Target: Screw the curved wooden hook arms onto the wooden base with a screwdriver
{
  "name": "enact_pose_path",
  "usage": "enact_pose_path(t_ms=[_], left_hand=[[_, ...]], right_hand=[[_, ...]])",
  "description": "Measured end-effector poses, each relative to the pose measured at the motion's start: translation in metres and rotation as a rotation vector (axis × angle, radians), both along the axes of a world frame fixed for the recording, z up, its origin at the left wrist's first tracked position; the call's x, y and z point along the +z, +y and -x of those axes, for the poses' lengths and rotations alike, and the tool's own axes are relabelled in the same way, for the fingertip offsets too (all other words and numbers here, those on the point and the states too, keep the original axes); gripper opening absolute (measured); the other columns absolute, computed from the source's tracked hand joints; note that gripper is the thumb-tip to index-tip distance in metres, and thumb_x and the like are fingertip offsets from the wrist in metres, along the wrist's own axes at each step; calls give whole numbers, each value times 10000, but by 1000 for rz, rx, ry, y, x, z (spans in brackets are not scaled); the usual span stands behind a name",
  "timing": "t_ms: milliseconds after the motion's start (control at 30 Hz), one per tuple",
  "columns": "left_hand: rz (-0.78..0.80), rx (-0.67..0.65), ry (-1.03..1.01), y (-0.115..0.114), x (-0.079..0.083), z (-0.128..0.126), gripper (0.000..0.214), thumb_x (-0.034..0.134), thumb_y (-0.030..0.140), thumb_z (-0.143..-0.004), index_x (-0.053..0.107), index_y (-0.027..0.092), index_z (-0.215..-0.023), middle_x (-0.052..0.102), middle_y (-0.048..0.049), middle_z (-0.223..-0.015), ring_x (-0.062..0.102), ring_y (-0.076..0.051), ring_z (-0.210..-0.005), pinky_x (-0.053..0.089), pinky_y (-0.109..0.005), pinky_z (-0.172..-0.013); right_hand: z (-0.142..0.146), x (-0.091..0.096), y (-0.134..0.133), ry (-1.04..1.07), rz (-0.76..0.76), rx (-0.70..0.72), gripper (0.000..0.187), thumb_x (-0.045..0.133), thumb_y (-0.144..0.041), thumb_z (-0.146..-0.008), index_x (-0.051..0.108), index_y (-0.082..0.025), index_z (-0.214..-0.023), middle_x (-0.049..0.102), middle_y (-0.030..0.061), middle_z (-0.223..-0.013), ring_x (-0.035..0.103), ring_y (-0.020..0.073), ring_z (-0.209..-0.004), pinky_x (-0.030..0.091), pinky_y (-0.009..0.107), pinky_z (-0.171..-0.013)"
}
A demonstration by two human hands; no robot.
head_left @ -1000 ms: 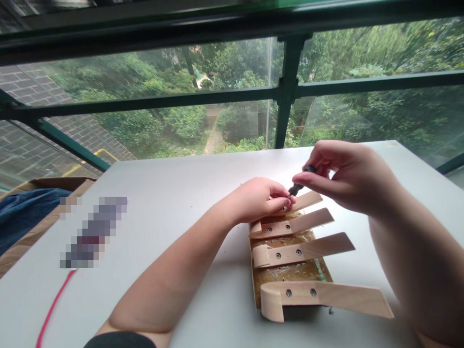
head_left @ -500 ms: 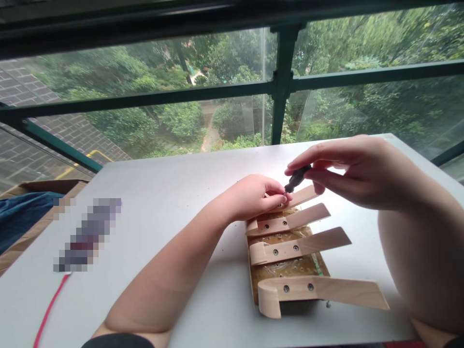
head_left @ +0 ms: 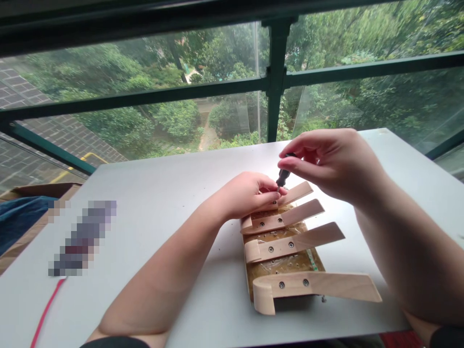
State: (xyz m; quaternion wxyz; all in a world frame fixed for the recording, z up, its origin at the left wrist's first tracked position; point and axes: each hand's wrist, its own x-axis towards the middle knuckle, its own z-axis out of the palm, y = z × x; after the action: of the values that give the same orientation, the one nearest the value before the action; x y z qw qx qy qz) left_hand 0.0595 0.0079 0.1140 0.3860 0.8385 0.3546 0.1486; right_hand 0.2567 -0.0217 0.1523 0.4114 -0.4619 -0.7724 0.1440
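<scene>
1. The white worktop (head_left: 152, 217) spans the lower frame and carries the work.
2. At the left edge, an open cardboard box (head_left: 27, 237) holds crumpled blue cloth (head_left: 18, 212); how deep it goes is hidden.
3. Right of the lower centre lies the brown board (head_left: 282, 266), its top covered in glossy film. It looks stiff and moderately light, probably slippery on the film; its bare long edges seem the surest hold. Whether it is solid or hollow, I cannot tell.
4. Four wooden pieces lie across it, the nearest wooden piece (head_left: 333, 285) lowest in the frame. They look light and rigid, and the thin curled left ends may crack if squeezed; the flat middle suits fingers better.
5. The right grip (head_left: 326, 157), right of centre, pinches the handle of a screwdriver between thumb and fingers.
6. The left grip (head_left: 246, 195) rests over the farthest piece, fingertips gathered at the driver's tip; whether they pinch the shaft, a screw or nothing, I cannot tell.
7. The screwdriver (head_left: 283, 175), near centre, is short, hard and light, best held by its dark handle.
8. Small screws (head_left: 306, 282) sit in the wooden pieces, two showing in each of the nearer three.
</scene>
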Motion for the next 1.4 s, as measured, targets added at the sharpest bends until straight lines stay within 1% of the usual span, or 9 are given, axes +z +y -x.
enact_pose_path(t_ms=[233,400,500,600,667,800,1000,1233,1400], left_hand=[[61,56,-45,1,-5,0,241,577,289,-864,748,214,-1017,763,-12,-1014,697,-167,-890,522,-255,-773],[88,95,-89,0,-6,-1,171,623,271,-828,725,184,-933,763,-33,-983,705,-174,-882,535,-265,-772],[85,95,-78,0,-5,-1,174,619,269,-827,727,186,-936,763,-35,-982,705,-178,-880,536,-267,-771],[77,91,-75,0,-4,-1,168,617,264,-826,730,189,-926,763,-28,-991,702,-174,-885,533,-265,-779],[76,89,-74,0,-4,-1,165,617,263,-826,729,190,-922,762,-25,-998,700,-171,-879,531,-265,-779],[75,87,-64,0,-4,-1,175,612,273,-829,729,190,-930,761,-28,-1007,700,-177,-873,532,-269,-762],[98,75,-58,0,-4,0,196,608,278,-830,728,202,-964,759,-27,-1000,703,-184,-874,540,-269,-764],[153,65,-93,0,-5,-1,201,590,276,-840,715,194,-974,755,-32,-1033,707,-178,-898,548,-270,-808],[120,28,-62,-1,-1,-1,205,564,278,-851,728,190,-939,757,-28,-1019,698,-183,-930,535,-269,-838]], right_hand=[[6,-2,1,8,-29,-44,204,686,-372,-834,733,-174,-813,611,2,-621,454,105,-545,358,297,-538],[4,-4,4,-59,-80,-39,155,664,-345,-840,723,-202,-825,638,-7,-650,496,107,-539,388,281,-539],[-2,-3,4,-110,-90,34,186,613,-327,-863,722,-210,-958,690,9,-771,569,125,-595,435,280,-564],[-7,-1,3,-120,-46,88,302,553,-220,-864,673,-220,-1142,710,25,-930,622,143,-667,485,294,-611],[-9,-2,3,-130,-20,118,379,539,-147,-836,654,-244,-1184,711,20,-987,635,148,-690,509,305,-644],[-10,-4,5,-97,33,152,365,544,-125,-840,677,-277,-1144,724,1,-996,638,146,-692,527,314,-667],[-3,-6,5,-68,21,137,298,569,-166,-855,694,-244,-1114,729,13,-958,636,159,-750,509,318,-693],[-2,-3,3,-111,-2,36,214,589,-162,-809,656,-227,-1002,660,-23,-793,487,88,-539,378,262,-503],[0,-7,6,-6,74,53,131,662,-277,-806,593,-243,-912,643,-8,-728,569,151,-621,418,305,-534]])
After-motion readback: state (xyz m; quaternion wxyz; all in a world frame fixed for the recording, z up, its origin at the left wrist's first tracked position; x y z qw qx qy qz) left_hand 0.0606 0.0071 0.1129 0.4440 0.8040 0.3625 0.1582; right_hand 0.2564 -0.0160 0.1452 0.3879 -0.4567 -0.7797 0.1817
